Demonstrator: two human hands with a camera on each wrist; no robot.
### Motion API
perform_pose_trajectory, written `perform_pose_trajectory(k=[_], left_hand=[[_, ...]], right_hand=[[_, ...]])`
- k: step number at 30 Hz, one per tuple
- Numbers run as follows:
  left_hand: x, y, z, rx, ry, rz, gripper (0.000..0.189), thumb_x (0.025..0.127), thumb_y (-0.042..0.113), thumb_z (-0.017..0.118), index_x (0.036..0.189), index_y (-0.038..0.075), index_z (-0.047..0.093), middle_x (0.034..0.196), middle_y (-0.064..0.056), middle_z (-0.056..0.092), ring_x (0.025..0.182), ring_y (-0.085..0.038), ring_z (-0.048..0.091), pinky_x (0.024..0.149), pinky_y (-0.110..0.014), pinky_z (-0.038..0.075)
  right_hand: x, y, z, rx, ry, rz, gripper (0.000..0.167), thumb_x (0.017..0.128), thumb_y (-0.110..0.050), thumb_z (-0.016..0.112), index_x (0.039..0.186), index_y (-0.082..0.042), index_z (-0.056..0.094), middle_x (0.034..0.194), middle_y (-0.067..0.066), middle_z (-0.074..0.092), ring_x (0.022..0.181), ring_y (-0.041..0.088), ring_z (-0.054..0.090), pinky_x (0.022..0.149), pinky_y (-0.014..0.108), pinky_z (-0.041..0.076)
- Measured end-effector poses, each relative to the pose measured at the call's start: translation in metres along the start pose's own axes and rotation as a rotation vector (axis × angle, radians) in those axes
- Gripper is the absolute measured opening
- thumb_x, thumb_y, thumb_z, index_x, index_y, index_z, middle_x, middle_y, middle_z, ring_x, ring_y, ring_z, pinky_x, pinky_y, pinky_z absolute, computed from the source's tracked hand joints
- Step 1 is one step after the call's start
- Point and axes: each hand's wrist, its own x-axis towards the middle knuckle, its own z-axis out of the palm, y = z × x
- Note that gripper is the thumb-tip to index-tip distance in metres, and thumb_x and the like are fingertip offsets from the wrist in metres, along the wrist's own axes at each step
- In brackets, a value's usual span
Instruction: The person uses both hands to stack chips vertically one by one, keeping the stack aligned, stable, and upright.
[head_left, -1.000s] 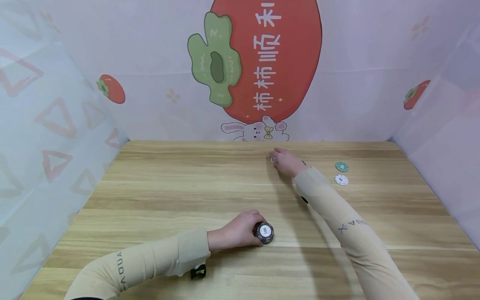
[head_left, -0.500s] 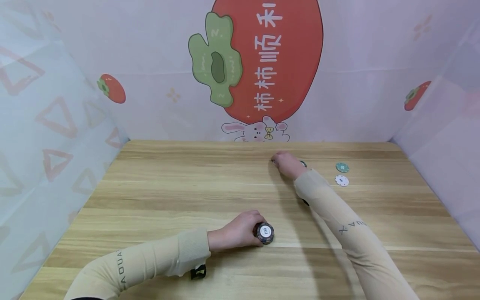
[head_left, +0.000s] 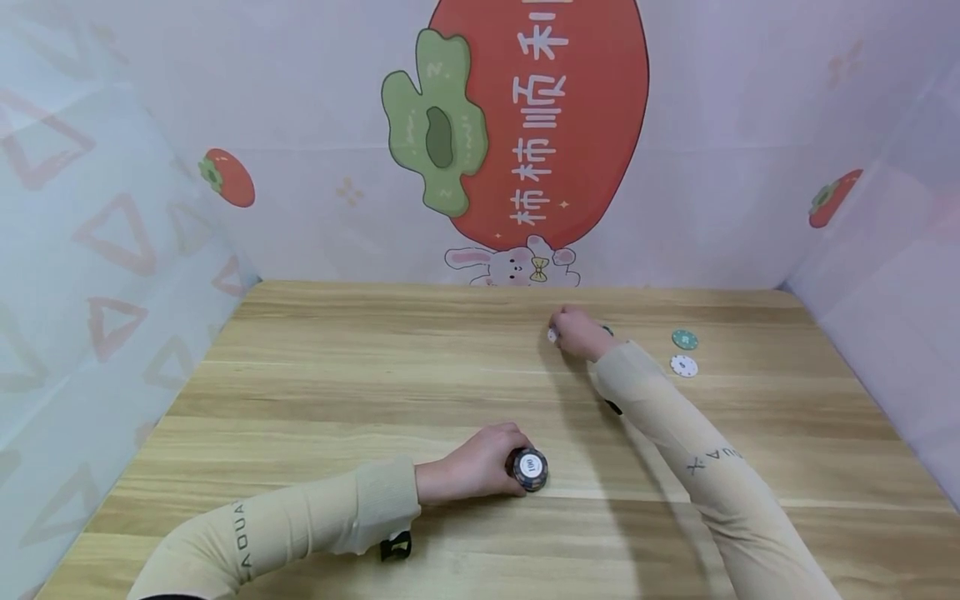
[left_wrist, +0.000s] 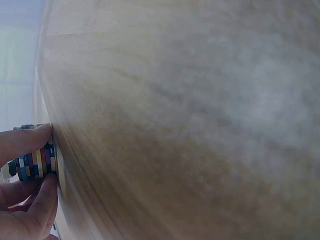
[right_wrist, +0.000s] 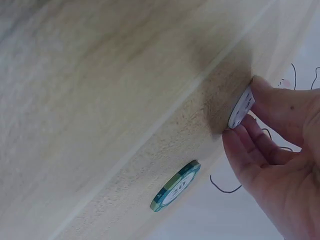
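1. The printed backdrop [head_left: 315,92], with its big red persimmon, rises behind the far edge of the surface.
2. The wood-grain surface [head_left: 337,375] bears all the poker chips.
3. The right sleeve [head_left: 697,442] reaches across, between the chip stack and the two chips farther right.
4. The left hand [head_left: 480,462] grasps the stack near its base, thumb and fingers on opposite sides, probably to steady it.
5. The right hand [head_left: 581,333], near the far edge, pinches a white chip by its rim, likely because so thin a disc offers little else to grip.
6. The poker chip stack [head_left: 530,469] stands upright, "100" on top.
7. Single chips: the pinched white chip [right_wrist: 241,107], whether lifted I cannot tell; a green "20" chip [right_wrist: 176,187] near it, partly hidden by the right hand in the head view; another green chip [head_left: 685,339] and a white one [head_left: 683,366] lying apart, to the right.
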Motion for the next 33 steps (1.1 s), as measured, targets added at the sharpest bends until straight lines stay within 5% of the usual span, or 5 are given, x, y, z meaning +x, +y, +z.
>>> perform_pose_trajectory(k=[8,17,33], left_hand=[[0.001,-0.002,0.001,-0.016,-0.006,-0.013,0.037,0.063,0.016,0.082,0.095,0.008,0.065,0.089,0.005,0.056,0.082,-0.004,0.051,0.076,-0.016,0.043],[0.001,-0.001,0.002,-0.013,-0.004,-0.004,0.038,0.062,0.016,0.082,0.094,0.007,0.065,0.088,0.005,0.057,0.082,-0.005,0.051,0.075,-0.017,0.043],[0.000,-0.001,0.001,-0.017,-0.015,-0.026,0.038,0.063,0.017,0.082,0.096,0.008,0.065,0.089,0.006,0.056,0.082,-0.004,0.051,0.076,-0.016,0.043]], right_hand=[[-0.004,-0.004,-0.002,0.052,-0.007,0.056,0.026,0.083,-0.004,0.062,0.108,0.003,0.059,0.107,0.018,0.046,0.093,0.026,0.048,0.084,0.037,0.045],[-0.023,-0.012,0.000,0.070,0.160,-0.074,0.018,0.084,0.001,0.059,0.101,-0.002,0.066,0.096,0.010,0.055,0.088,0.023,0.055,0.080,0.035,0.048],[-0.054,-0.017,-0.005,0.010,0.189,-0.176,0.017,0.083,-0.001,0.062,0.098,-0.004,0.070,0.089,0.006,0.063,0.084,0.019,0.060,0.075,0.032,0.051]])
